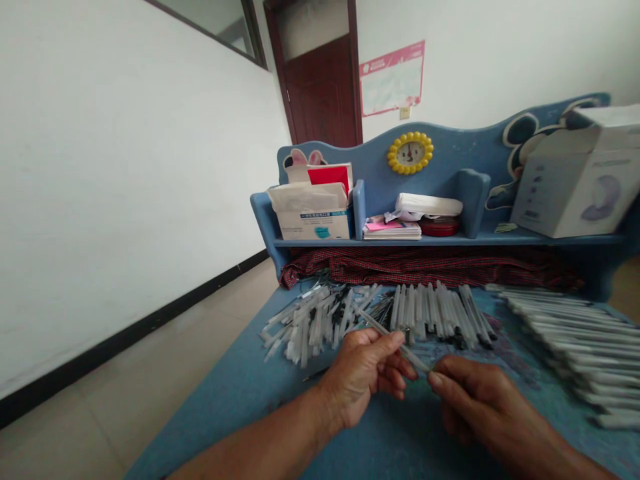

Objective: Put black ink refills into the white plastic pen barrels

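Note:
A translucent pen barrel (416, 361) slants between my two hands, above the front of the blue table (240, 407). My left hand (367, 370) grips it around the middle, thumb on top. At its near right end, the fingertips of my right hand (475, 397) are pinched; whether they also hold a small part is hidden. Behind the left hand lies a loose heap of clear pen barrels (307, 323). Barrels with black ends stand in a leaning row (440, 310) just beyond my hands. A thin dark refill (315, 375) rests beside my left wrist.
On the right, a large stack of pens (585, 347) spreads over the table. A red checked cloth (425, 267) lies beneath the blue shelf (480, 238). That shelf carries a mask box (313, 217), papers (393, 230), a red tin (440, 228) and a white carton (565, 180).

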